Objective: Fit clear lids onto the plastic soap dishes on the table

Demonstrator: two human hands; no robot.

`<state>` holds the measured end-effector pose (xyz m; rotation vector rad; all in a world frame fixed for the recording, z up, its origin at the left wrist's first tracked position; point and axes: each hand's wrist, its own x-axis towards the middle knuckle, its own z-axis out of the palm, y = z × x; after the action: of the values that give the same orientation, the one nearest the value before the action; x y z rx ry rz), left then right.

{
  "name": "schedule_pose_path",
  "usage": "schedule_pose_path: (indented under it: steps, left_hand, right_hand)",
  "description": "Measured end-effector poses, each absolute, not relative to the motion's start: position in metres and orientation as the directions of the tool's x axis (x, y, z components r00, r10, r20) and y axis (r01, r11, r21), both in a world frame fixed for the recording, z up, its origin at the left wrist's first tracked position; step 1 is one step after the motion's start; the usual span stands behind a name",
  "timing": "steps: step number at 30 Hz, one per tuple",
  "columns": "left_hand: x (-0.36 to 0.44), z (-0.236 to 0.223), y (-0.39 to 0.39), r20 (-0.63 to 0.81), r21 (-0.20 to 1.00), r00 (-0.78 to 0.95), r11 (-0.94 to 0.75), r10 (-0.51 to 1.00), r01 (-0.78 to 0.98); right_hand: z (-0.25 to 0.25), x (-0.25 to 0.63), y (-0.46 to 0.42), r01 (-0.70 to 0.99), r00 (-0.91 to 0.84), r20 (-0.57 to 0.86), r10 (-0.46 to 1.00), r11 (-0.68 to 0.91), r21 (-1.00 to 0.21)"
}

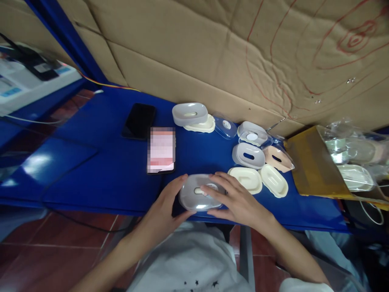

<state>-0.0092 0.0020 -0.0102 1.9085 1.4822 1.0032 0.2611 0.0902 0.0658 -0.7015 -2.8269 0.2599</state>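
An oval grey plastic soap box (194, 200) with a clear lid and a pale centre lies flat at the front edge of the blue table, between my hands. My left hand (173, 202) grips its left end, thumb near the front and fingers at the back. My right hand (232, 198) wraps round the right end, with some fingers lying over the lid. A round sticker on the lid is partly covered by these fingers. Just right of my right hand lie two cream oval trays, one (247, 181) close to my fingers and another (274, 181) beyond it.
Behind are a grey shell (190, 114) on a cream tray, a clear lid (225, 126), a slotted grey shell (249, 155) and a peach one (277, 157). A lit phone (161, 150) and a black phone (139, 121) lie left. An open carton (316, 162) of wrapped parts stands right.
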Motion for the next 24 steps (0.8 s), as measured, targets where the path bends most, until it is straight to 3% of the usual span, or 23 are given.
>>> schedule_pose_path:
  steps: [4,8,11,16,24]
  left_hand:
    - [-0.0086,-0.0101,0.0031,0.252,0.774,0.129,-0.280,0.959,0.569]
    - [-0.0082,-0.0109,0.0037,0.278,0.769,0.133,-0.303,0.951,0.563]
    - [-0.0090,-0.0112,0.0046,0.290,0.761,0.120,-0.305,0.949,0.572]
    - [-0.0105,-0.0083,0.0048,0.262,0.757,0.135,-0.290,0.956,0.586]
    - [-0.0133,-0.0046,0.0045,0.243,0.761,0.144,-0.281,0.959,0.584]
  right_hand:
    - [0.0624,0.2607,0.0955,0.407,-0.845,0.221,0.487,0.853,-0.326]
    - [0.0616,0.2604,0.0996,0.431,-0.835,0.180,0.520,0.822,-0.371]
    - [0.0603,0.2609,0.0987,0.459,-0.831,0.155,0.533,0.817,-0.348]
    - [0.0595,0.2602,0.0920,0.442,-0.861,0.182,0.475,0.875,-0.197]
    - [0.0651,0.2585,0.0946,0.437,-0.858,0.149,0.491,0.852,-0.289]
